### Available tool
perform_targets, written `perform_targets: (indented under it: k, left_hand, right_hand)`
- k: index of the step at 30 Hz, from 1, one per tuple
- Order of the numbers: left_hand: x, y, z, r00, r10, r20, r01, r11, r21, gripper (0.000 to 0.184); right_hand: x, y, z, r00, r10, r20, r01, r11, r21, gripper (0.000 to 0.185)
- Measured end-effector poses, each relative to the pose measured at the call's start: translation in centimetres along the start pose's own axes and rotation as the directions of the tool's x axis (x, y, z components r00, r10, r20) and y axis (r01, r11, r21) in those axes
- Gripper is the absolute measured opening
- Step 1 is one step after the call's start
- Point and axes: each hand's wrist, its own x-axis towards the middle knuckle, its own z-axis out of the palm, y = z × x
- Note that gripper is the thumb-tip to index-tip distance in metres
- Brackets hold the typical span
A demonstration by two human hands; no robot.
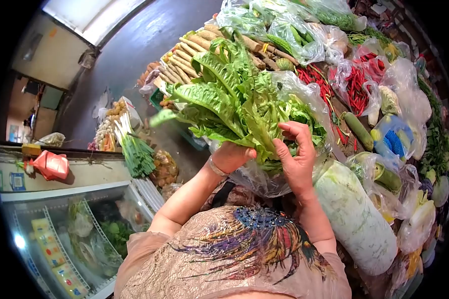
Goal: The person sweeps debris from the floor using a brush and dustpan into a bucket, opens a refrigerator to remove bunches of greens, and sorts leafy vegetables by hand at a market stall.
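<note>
A large bunch of long-leaf lettuce (pixel 234 94) rises in front of my chest, its leaves spreading up and to the left. My left hand (pixel 233 158) is closed round its lower part from the left, and the leaves cover most of the fingers. On the right side, my right hand (pixel 298 155) has its thumb against a lettuce leaf, with the index finger bent over close by. Whether it pinches the leaf edge is hard to make out. Behind and under the hands lies a clear plastic bag (pixel 264 182) with more lettuce (pixel 307 117) in it.
A big winter melon (pixel 354 219) lies close to my right forearm. Beyond it are bagged red chillies (pixel 356 89) and a green gourd (pixel 356 128). Long pale roots (pixel 184 57) are stacked at the back. Green onions (pixel 134 147) and a glass-fronted fridge (pixel 75 239) are on the left.
</note>
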Motion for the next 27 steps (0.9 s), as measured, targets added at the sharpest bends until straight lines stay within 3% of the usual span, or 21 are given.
perform_targets:
  k: [2,4,9,11,12,14,15,18,19,21,22,25,27]
  left_hand:
    - [-0.4,-0.5,-1.2,0.997,-0.067,-0.046,0.077,0.962,0.26,0.059]
    - [-0.4,-0.2,-1.2,0.997,-0.066,-0.029,0.071,0.962,0.264,0.06]
    - [-0.1,-0.4,-1.5,1.0,0.031,0.006,-0.031,0.939,0.342,0.057]
    - [0.4,0.9,0.3,0.995,-0.053,-0.083,0.042,0.991,-0.126,0.051]
    - [0.5,1.2,0.0,0.996,-0.059,-0.074,0.048,0.99,-0.132,0.051]
    - [0.2,1.8,-0.7,0.941,-0.322,-0.101,0.267,0.894,-0.359,0.051]
    - [0.2,2.0,-1.0,0.938,-0.331,-0.1,0.271,0.884,-0.381,0.051]
    - [0.3,3.0,-1.8,0.952,-0.304,-0.033,0.27,0.886,-0.378,0.053]
    - [0.3,3.2,-2.1,0.961,-0.277,0.005,0.258,0.89,-0.376,0.05]
    - [0.0,4.6,-3.0,0.952,-0.29,0.095,0.303,0.864,-0.402,0.048]
    - [-0.1,5.2,-3.4,0.938,-0.297,0.181,0.347,0.836,-0.425,0.046]
    - [0.0,4.9,-6.1,0.927,-0.238,0.291,0.36,0.784,-0.505,0.044]
    - [-0.3,5.4,-7.0,0.93,-0.222,0.294,0.355,0.756,-0.55,0.045]
  right_hand:
    - [0.3,-0.8,0.3,0.999,-0.049,-0.005,0.049,0.997,-0.059,0.028]
    - [0.5,-0.6,0.7,0.979,-0.175,0.107,0.2,0.93,-0.31,0.029]
    - [0.4,-0.5,2.0,0.983,-0.167,0.082,0.182,0.953,-0.241,0.021]
    - [0.2,-0.8,2.4,0.999,0.048,-0.021,-0.047,0.998,0.048,0.011]
    - [0.0,-0.6,2.6,0.998,0.051,-0.029,-0.05,0.998,0.04,0.011]
    - [-0.5,0.1,3.2,0.965,0.261,0.028,-0.238,0.824,0.515,0.009]
    - [-0.3,-0.3,3.6,0.953,0.301,-0.022,-0.212,0.721,0.66,0.01]
    - [-0.1,-0.5,3.7,0.889,0.457,0.013,-0.259,0.48,0.838,0.013]
    - [0.0,-0.9,3.8,0.89,0.456,0.007,-0.254,0.483,0.838,0.013]
    - [0.0,-1.5,4.2,0.843,0.535,0.054,-0.23,0.268,0.936,0.015]
    - [0.5,0.5,4.1,0.943,0.229,0.24,-0.217,-0.122,0.969,0.016]
    - [-0.5,1.4,4.1,0.932,0.307,0.19,-0.194,-0.017,0.981,0.013]
    - [-0.5,1.2,4.0,0.826,0.555,-0.094,-0.248,0.51,0.824,0.013]
